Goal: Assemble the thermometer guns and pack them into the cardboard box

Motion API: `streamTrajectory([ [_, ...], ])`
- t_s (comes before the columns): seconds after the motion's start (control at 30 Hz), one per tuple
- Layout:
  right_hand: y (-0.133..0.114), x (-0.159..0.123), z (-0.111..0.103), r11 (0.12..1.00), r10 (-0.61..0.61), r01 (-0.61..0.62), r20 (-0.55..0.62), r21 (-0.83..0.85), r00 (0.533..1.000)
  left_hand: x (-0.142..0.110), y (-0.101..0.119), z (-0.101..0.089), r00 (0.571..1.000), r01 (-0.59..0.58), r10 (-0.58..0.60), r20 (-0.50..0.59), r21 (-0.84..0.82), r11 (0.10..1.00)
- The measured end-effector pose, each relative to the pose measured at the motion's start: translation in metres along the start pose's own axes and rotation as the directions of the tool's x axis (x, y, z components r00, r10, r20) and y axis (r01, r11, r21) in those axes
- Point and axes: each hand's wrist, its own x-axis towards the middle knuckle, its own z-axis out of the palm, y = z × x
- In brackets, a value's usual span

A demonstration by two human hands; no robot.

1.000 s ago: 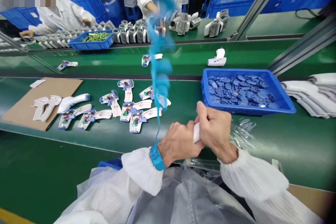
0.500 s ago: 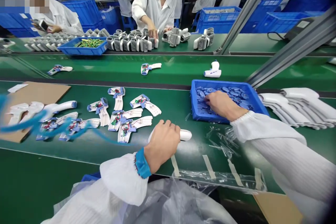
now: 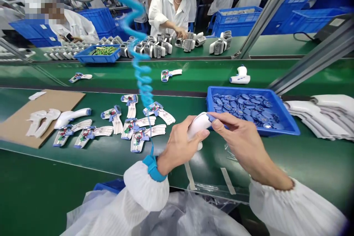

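Observation:
My left hand (image 3: 177, 142) is closed around a white gun-shaped thermometer housing (image 3: 198, 125), raised above the green bench. With finger and thumb, my right hand (image 3: 243, 142) pinches a small blue plastic piece (image 3: 211, 117) against the housing's upper right end. Whether that piece is seated or only touching, I cannot tell. Just behind my right hand stands a blue tray (image 3: 293, 129) holding many similar blue pieces (image 3: 243, 107). To the left of my hands lie several open thermometer halves (image 3: 138, 138) with wires and circuit boards showing.
White housings (image 3: 329, 112) are stacked right of the tray. Cardboard (image 3: 16, 121) with white shells lies far left. A coiled blue cord (image 3: 143, 81) runs up from my left wristband. Beyond is a green belt (image 3: 118, 77) carrying thermometer parts; a co-worker (image 3: 168, 7) handles grey-and-white parts.
My right hand has come out of the tray with a blue piece and met my left hand. My left hand has lifted the white housing off the bench.

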Motion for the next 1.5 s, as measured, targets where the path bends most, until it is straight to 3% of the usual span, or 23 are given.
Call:
streamTrajectory([
  [0.13, 0.003, -0.004, 0.002, 0.986, -0.136, 0.134, -0.017, -0.104, 0.991, -0.003, -0.001, -0.005, 0.998, -0.041, 0.039, 0.054, 0.053, 0.998],
  [0.2, 0.005, -0.006, 0.002, 0.965, -0.19, 0.198, 0.062, -0.171, 0.98, -0.005, -0.003, -0.005, 0.993, -0.09, 0.082, 0.09, 0.098, 0.991],
  [0.3, 0.012, -0.012, 0.006, 0.922, -0.222, 0.255, 0.14, -0.293, 0.965, -0.008, -0.008, 0.001, 0.989, -0.147, 0.137, 0.058, 0.25, 0.957],
  [0.4, 0.023, -0.024, 0.012, 0.91, -0.244, 0.246, 0.049, -0.334, 0.969, -0.011, -0.016, 0.007, 0.978, -0.201, 0.207, 0.035, 0.434, 0.878],
  [0.5, 0.031, -0.037, 0.01, 0.949, -0.156, 0.156, 0.02, -0.274, 0.987, -0.016, -0.023, 0.006, 0.953, -0.291, 0.297, 0.052, 0.419, 0.86],
  [0.6, 0.035, -0.046, 0.006, 0.966, -0.043, 0.05, 0.033, -0.252, 0.999, -0.02, -0.029, 0.008, 0.964, -0.17, 0.223, -0.144, 0.312, 0.935],
  [0.67, 0.035, -0.05, 0.004, 0.955, -0.038, 0.047, 0.035, -0.292, 0.999, -0.019, -0.033, 0.015, 0.953, 0.002, 0.081, -0.292, 0.275, 0.962],
  [0.73, 0.036, -0.052, 0.006, 0.928, -0.075, 0.089, 0.051, -0.363, 0.996, -0.015, -0.039, 0.024, 0.937, 0.113, 0.005, -0.349, 0.316, 0.942],
  [0.87, 0.042, -0.058, 0.009, 0.893, -0.073, 0.07, 0.009, -0.444, 0.997, -0.002, -0.048, 0.035, 0.92, 0.077, 0.13, -0.369, 0.497, 0.864],
  [0.93, 0.045, -0.06, 0.009, 0.938, 0.04, -0.028, 0.027, -0.345, 0.999, 0.003, -0.048, 0.033, 0.923, 0.018, 0.192, -0.334, 0.535, 0.844],
  [1.0, 0.045, -0.061, 0.005, 0.972, 0.149, -0.127, 0.102, -0.196, 0.984, 0.006, -0.046, 0.029, 0.94, -0.01, 0.182, -0.287, 0.513, 0.859],
  [1.1, 0.041, -0.062, -0.004, 0.981, 0.188, -0.179, 0.165, -0.07, 0.968, 0.006, -0.04, 0.021, 0.973, 0.075, 0.018, -0.23, 0.387, 0.919],
  [1.2, 0.035, -0.066, -0.014, 0.983, 0.18, -0.174, 0.149, -0.057, 0.972, -0.003, -0.03, 0.02, 0.977, 0.191, -0.163, -0.135, 0.231, 0.954],
  [1.27, 0.034, -0.077, -0.019, 0.98, 0.201, -0.198, 0.125, -0.034, 0.972, -0.021, -0.02, 0.024, 0.978, 0.211, -0.208, -0.033, 0.149, 0.966],
  [1.33, 0.038, -0.096, -0.02, 0.953, 0.282, -0.298, 0.188, 0.06, 0.941, -0.048, -0.01, 0.032, 0.966, 0.226, -0.235, 0.112, 0.084, 0.97],
  [1.4, 0.046, -0.122, -0.015, 0.854, 0.407, -0.479, 0.316, 0.201, 0.857, -0.082, -0.004, 0.044, 0.905, 0.326, -0.321, 0.279, 0.028, 0.945],
  [1.47, 0.055, -0.149, -0.006, 0.696, 0.491, -0.634, 0.421, 0.336, 0.762, -0.116, -0.004, 0.056, 0.78, 0.541, -0.491, 0.388, -0.023, 0.841],
  [1.5, 0.06, -0.161, -0.002, 0.633, 0.507, -0.67, 0.446, 0.389, 0.738, -0.13, -0.008, 0.062, 0.713, 0.636, -0.565, 0.415, -0.046, 0.77],
])
